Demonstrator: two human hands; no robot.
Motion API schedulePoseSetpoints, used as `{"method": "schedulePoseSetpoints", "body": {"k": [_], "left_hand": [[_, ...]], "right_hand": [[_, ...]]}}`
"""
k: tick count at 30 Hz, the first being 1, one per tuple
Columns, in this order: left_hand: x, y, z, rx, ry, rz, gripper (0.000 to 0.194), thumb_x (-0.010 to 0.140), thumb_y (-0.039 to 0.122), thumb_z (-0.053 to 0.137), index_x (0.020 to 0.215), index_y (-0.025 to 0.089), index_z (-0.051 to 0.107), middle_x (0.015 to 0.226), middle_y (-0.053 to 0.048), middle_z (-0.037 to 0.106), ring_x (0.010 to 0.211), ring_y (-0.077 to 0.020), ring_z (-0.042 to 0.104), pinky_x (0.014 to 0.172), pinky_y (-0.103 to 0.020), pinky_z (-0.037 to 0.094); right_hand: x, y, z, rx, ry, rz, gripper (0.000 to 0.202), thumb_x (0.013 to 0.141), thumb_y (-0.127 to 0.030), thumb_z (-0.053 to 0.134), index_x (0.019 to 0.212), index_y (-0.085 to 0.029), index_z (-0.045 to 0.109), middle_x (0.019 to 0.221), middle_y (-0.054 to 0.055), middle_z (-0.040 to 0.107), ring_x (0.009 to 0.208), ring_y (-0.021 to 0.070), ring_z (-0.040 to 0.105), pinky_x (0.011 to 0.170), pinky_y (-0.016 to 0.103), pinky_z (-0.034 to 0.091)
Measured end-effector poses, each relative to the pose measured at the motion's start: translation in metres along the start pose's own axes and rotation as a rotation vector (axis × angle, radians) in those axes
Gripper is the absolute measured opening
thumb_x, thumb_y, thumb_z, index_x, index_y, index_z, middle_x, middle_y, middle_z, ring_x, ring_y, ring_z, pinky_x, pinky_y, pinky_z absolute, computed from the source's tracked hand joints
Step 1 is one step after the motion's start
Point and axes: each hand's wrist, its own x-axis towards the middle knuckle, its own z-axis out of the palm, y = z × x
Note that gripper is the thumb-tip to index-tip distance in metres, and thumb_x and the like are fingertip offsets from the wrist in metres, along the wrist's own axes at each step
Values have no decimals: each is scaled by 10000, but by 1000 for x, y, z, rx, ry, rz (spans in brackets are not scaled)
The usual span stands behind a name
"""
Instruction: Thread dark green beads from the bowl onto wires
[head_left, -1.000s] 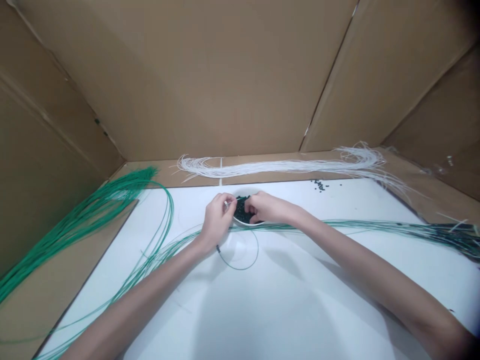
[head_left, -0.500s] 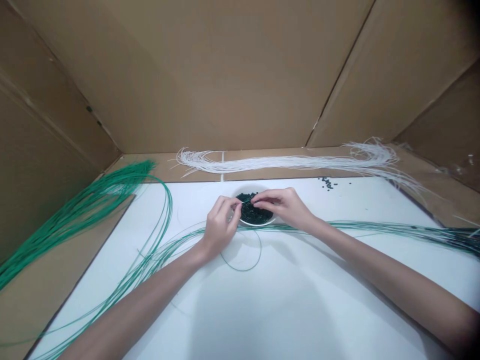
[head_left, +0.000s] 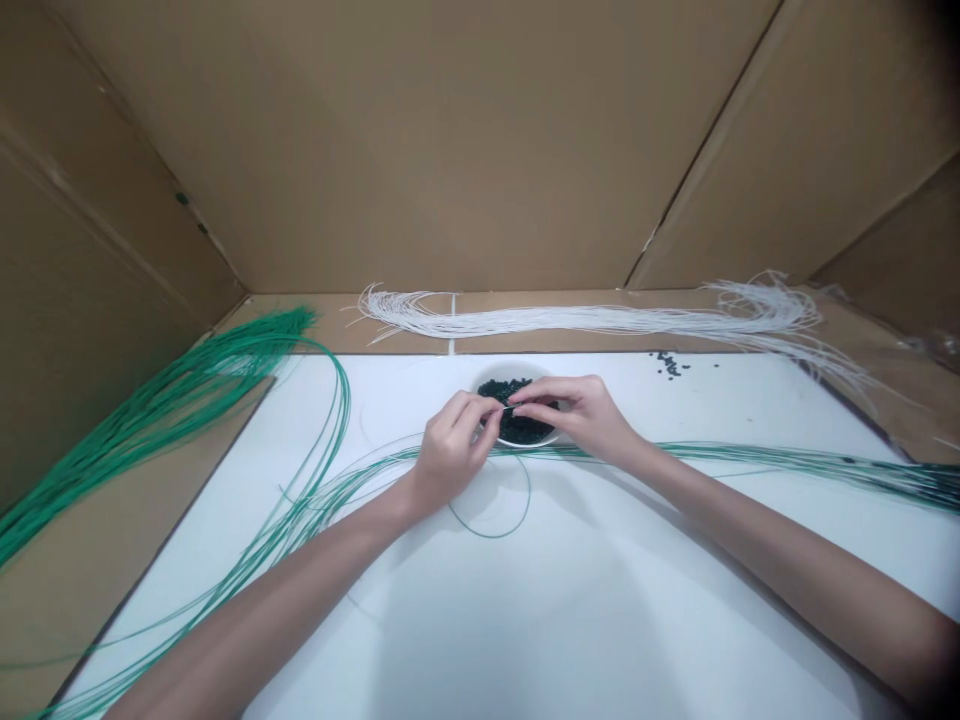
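Two bare hands meet over a round white bowl [head_left: 519,444], which is filled with small blackish pieces [head_left: 525,428] and stands on a flat white table top [head_left: 480,630]. The left hand [head_left: 457,445] pinches a thin pale strand [head_left: 508,408] between thumb and forefinger, so this strand is just above the pieces, between the two hands. At the right hand [head_left: 585,410], the thumb and first fingers come close together near its tip; from where I stand, I cannot tell if they hold something small. Below the left hand, a thin green loop [head_left: 491,537] curves. One long bundle of dark green strands [head_left: 720,455] passes just on the near side of the bowl. Farther away I see a bundle of white strands [head_left: 585,320], some scattered black pieces [head_left: 669,367] to the right, and, to the left, a thick bright green bundle [head_left: 225,375].
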Motion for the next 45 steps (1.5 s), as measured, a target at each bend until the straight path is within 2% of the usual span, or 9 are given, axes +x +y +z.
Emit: {"method": "schedulePoseSetpoints", "body": {"k": [22,29,45], "left_hand": [[0,0,1,29,-24,-8,106,792,114,482,866,162,540,775,-30,567,699,-97,538,649,-207,461],[-1,1,0,52,-32,-5,111,787,110,484,868,159,543,778,-30,576,695,-93,542,638,-199,461],[-2,0,1,67,-28,13,109,792,123,481,863,157,556,766,-37,585,712,-102,551,645,-210,467]], "right_hand": [[0,0,2,-59,34,-93,147,730,-251,588,802,-168,686,774,49,670,629,118,580,577,233,467],[-1,1,3,-81,52,-134,127,727,-191,579,799,-159,678,776,53,656,604,103,564,552,221,462],[0,-1,3,-64,-5,-114,158,737,-276,585,815,-182,685,760,51,648,618,124,573,540,245,457]]}}
